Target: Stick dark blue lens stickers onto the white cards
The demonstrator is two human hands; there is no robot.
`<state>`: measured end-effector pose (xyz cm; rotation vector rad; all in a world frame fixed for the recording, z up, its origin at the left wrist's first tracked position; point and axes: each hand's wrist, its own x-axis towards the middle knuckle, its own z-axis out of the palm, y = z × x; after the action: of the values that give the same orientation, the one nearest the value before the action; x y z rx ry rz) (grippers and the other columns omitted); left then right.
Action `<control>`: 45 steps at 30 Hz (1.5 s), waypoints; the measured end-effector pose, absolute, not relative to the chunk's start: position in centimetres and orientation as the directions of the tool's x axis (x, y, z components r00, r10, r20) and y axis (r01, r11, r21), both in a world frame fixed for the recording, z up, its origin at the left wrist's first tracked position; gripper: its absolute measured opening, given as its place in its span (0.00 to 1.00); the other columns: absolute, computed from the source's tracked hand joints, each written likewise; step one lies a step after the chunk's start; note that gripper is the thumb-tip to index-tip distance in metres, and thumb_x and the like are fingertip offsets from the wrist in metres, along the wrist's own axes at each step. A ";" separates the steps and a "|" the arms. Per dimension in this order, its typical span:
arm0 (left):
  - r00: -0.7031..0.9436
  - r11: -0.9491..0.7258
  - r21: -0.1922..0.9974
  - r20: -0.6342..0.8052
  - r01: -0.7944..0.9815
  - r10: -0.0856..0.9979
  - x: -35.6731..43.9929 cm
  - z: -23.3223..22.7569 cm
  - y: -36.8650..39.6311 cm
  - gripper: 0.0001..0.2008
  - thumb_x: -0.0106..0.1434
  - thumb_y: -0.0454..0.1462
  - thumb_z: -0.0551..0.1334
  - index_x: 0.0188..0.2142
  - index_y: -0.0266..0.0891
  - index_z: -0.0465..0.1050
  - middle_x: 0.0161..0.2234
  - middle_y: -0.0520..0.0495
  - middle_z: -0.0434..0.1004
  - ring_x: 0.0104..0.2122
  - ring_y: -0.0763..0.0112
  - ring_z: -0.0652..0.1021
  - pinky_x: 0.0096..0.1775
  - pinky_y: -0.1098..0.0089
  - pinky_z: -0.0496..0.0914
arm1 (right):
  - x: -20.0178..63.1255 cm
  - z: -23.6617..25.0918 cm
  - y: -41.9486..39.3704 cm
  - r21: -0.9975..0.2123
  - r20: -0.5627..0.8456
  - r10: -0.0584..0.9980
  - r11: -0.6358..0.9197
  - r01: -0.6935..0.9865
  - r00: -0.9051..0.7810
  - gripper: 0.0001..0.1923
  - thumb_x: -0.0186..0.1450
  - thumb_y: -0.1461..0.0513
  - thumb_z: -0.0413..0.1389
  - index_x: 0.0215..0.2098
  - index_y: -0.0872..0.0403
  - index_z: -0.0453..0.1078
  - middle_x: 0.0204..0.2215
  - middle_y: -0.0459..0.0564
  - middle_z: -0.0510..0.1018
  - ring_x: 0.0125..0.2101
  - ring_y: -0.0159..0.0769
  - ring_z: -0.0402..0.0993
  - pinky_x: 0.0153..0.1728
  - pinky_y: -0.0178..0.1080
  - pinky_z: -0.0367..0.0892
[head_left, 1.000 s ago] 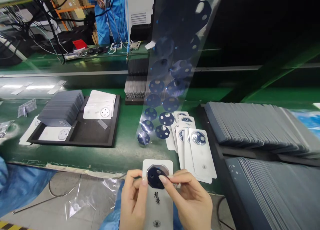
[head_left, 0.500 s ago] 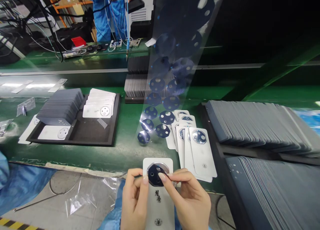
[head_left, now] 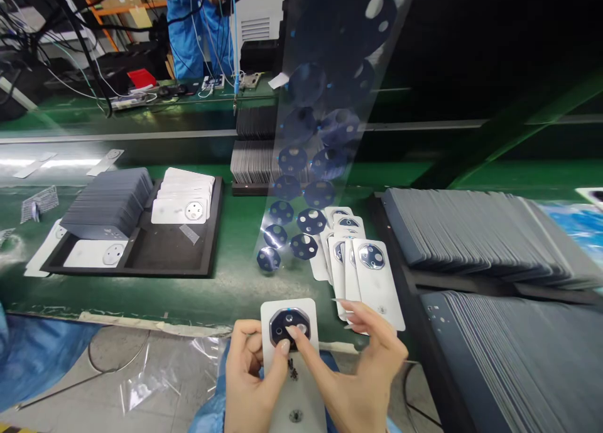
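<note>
Lens disc [head_left: 289,327] now sits in the white cover [head_left: 292,370]; your left hand [head_left: 247,383] grips it, right hand [head_left: 358,370] has let go, fingers spread.

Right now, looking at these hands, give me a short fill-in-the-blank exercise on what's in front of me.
1. The left hand holds a white ____ with a round dark lens ring.
2. The right hand presses its ____ onto the lens ring.
3. The black tray lies on a ____ bench.
Missing words: cover; thumb; green
</note>
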<state>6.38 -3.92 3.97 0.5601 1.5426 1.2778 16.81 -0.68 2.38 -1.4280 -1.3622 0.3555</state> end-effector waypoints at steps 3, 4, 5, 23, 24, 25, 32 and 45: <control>-0.316 0.345 0.903 -0.416 -0.257 0.853 6.2 4.1 -3.8 0.20 0.56 0.48 0.72 0.35 0.41 0.65 0.25 0.50 0.81 0.22 0.76 0.74 0.27 0.78 0.65 | 16.8 2.5 -0.7 -0.942 0.096 0.982 0.036 0.332 0.164 0.19 0.64 0.52 0.62 0.50 0.50 0.68 0.39 0.50 0.78 0.36 0.39 0.75 0.36 0.39 0.70; -0.298 0.354 0.900 -0.421 -0.253 0.857 6.2 4.2 -3.7 0.20 0.55 0.47 0.72 0.34 0.41 0.65 0.26 0.50 0.82 0.22 0.76 0.75 0.27 0.78 0.65 | 16.8 2.4 -0.7 -0.961 0.003 0.993 -0.030 0.275 0.117 0.15 0.66 0.51 0.60 0.45 0.50 0.69 0.34 0.47 0.78 0.32 0.37 0.75 0.33 0.37 0.70; -0.282 0.366 0.896 -0.429 -0.251 0.858 6.1 4.2 -3.7 0.20 0.54 0.45 0.73 0.34 0.41 0.65 0.26 0.51 0.82 0.22 0.76 0.75 0.27 0.78 0.65 | 16.7 2.4 -0.7 -0.969 -0.052 0.995 -0.072 0.237 0.088 0.13 0.67 0.51 0.58 0.41 0.51 0.69 0.29 0.45 0.77 0.29 0.36 0.75 0.29 0.35 0.69; -0.187 0.386 0.854 -0.468 -0.349 0.864 4.4 2.8 -3.0 0.21 0.61 0.52 0.67 0.32 0.42 0.60 0.21 0.53 0.76 0.19 0.75 0.72 0.23 0.77 0.65 | 18.0 2.7 -0.7 -0.971 -0.234 0.938 -0.239 0.011 -0.254 0.33 0.67 0.53 0.58 0.68 0.45 0.56 0.62 0.52 0.70 0.57 0.43 0.72 0.56 0.44 0.69; -0.200 0.376 0.865 -0.454 -0.333 0.868 4.3 2.6 -3.0 0.21 0.62 0.53 0.67 0.31 0.42 0.60 0.20 0.54 0.74 0.19 0.76 0.71 0.23 0.78 0.65 | 17.7 2.6 -0.9 -0.975 -0.220 0.949 -0.220 0.026 -0.225 0.35 0.66 0.54 0.59 0.68 0.45 0.55 0.65 0.52 0.66 0.59 0.45 0.69 0.57 0.45 0.68; -0.224 0.361 0.878 -0.439 -0.315 0.870 4.3 2.4 -3.0 0.22 0.62 0.53 0.66 0.30 0.42 0.59 0.19 0.56 0.72 0.19 0.76 0.70 0.24 0.78 0.65 | 17.3 2.4 -1.2 -0.980 -0.197 0.960 -0.191 0.049 -0.197 0.38 0.65 0.54 0.60 0.70 0.45 0.52 0.66 0.53 0.63 0.61 0.46 0.67 0.57 0.46 0.68; -0.310 0.285 0.943 -0.326 -0.171 0.893 4.2 2.2 -1.7 0.21 0.62 0.52 0.67 0.29 0.42 0.61 0.21 0.58 0.67 0.19 0.77 0.68 0.22 0.79 0.65 | 15.1 -0.4 -2.6 -0.893 0.054 0.991 0.103 0.439 -0.124 0.54 0.57 0.63 0.63 0.73 0.45 0.37 0.72 0.62 0.44 0.58 0.60 0.71 0.45 0.52 0.78; 0.047 -0.155 0.450 0.242 0.880 0.969 -17.7 2.0 14.4 0.27 0.64 0.51 0.57 0.54 0.34 0.66 0.66 0.27 0.59 0.66 0.45 0.61 0.65 0.47 0.55 | 26.4 -6.3 6.2 -0.508 0.447 0.892 0.191 0.840 0.067 0.36 0.72 0.53 0.51 0.73 0.53 0.44 0.72 0.68 0.42 0.69 0.67 0.42 0.60 0.71 0.55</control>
<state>-17.66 14.40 1.99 2.1348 1.9148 0.7406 26.41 6.22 -6.32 -1.6355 -1.7573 0.0938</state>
